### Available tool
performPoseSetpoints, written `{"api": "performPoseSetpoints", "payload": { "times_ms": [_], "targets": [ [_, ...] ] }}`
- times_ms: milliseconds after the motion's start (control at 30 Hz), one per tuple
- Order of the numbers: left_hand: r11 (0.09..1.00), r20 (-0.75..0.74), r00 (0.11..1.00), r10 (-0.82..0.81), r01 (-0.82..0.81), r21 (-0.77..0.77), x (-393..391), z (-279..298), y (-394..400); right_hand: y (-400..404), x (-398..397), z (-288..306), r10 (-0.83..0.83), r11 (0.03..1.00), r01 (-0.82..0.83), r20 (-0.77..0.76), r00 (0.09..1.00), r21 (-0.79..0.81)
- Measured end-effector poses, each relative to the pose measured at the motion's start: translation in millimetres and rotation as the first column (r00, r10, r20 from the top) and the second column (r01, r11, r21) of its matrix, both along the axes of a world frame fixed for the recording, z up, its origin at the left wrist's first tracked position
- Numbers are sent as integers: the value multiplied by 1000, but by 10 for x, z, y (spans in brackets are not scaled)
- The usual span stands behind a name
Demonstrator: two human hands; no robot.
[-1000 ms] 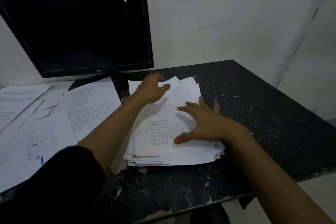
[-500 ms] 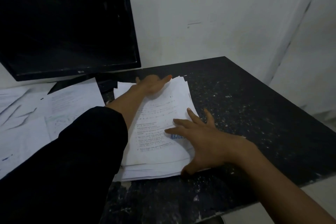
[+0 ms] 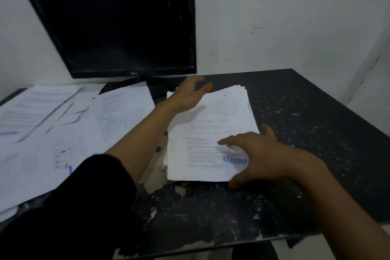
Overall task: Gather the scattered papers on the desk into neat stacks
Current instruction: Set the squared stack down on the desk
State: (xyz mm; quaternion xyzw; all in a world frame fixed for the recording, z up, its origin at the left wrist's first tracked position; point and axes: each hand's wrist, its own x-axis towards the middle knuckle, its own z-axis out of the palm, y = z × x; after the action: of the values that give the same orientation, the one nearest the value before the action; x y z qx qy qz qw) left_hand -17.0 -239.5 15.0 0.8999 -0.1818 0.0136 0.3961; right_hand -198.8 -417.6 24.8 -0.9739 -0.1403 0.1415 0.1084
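Gripping paper stack (image 3: 211, 133): left hand (image 3: 187, 96) far corner, right hand (image 3: 255, 154) near.

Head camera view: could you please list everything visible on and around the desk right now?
monitor: one, black, screen dark, back left against the wall.
paper stack: one, white, blue stamp near its front right corner, desk centre.
loose papers: several, white, overlapping across the desk's left side.
desk: one, black, speckled and chipped.
wall: white, behind.
left hand: at the stack's far edge.
right hand: holds the stack's near right corner.
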Motion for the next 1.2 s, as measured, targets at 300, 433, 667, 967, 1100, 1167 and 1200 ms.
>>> {"api": "performPoseSetpoints", "payload": {
  "times_ms": [300,433,667,967,1100,1167,1200],
  "targets": [
    [835,131,828,545,-551,6,-1005,-344,2184,1383,437,-12,86,915,-144,166,982,378],
    [499,152,537,830,-836,228,-1368,-501,2977,2144,627,-155,142,896,-164,85,986,412],
    [188,-31,200,979,-844,503,-1769,-670,3801,2960,668,-585,32,924,-108,206,978,366],
    [381,165,414,895,-903,198,-1890,-632,3855,2976,497,-731,153,982,-185,416,897,38],
    [191,60,203,977,-969,155,-2007,-601,4102,2949,484,-715,173,981,-193,427,888,5],
    [106,-65,89,994,-937,333,-2078,-629,4236,2990,461,-719,192,974,-225,400,896,36],
    [113,-97,82,992,-922,371,-2105,-646,4271,3012,445,-722,206,969,-242,382,901,48]
  ]
}}
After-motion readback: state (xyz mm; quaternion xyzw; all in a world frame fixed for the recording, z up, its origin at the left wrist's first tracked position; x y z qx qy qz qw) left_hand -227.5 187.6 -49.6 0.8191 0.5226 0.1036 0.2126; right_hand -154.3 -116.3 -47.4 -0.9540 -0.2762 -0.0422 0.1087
